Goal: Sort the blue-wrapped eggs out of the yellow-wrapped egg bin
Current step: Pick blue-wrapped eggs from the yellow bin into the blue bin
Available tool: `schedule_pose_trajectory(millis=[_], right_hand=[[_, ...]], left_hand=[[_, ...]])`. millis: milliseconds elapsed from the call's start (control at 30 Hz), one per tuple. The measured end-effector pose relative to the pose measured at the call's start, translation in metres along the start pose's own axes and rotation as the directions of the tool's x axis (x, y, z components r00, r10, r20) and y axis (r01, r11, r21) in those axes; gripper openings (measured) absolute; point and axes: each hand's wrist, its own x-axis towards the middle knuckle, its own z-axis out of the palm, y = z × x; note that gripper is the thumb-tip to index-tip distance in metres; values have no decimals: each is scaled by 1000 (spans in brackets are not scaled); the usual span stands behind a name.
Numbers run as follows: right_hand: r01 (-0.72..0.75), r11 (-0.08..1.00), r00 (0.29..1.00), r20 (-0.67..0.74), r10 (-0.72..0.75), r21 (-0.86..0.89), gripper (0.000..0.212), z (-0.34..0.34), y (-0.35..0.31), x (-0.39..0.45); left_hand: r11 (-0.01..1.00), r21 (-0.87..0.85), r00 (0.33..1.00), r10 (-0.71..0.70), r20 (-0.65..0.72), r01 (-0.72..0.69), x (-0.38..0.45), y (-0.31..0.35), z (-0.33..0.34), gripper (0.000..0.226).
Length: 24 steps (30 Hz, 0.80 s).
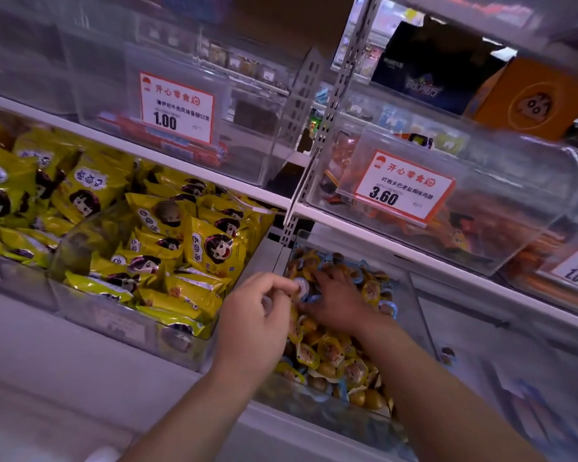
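Price tags (176, 108): "1.00", "3.60"

The right hand (334, 301) hides eggs beneath it; the egg bin (411, 295) front wall blurs its contents.

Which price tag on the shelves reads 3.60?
The tag on the clear bin right of the upright post, above the egg bin; the others read 1.00.

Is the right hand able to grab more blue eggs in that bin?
Probably yes. The right hand is already in the open-topped bin, resting on the egg pile, with blue-wrapped eggs lying uncovered beside it.
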Motion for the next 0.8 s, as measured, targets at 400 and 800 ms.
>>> schedule_pose_trajectory(millis=[400,800], right_hand=[[-15,997,981,-193,29,78,52,13,-10,9],[45,829,952,-275,133,557,18,2,15,-6]], left_hand=[[993,-53,994,-108,25,110,5,0,4,32],[981,-120,989,-151,2,150,14,-8,4,33]])
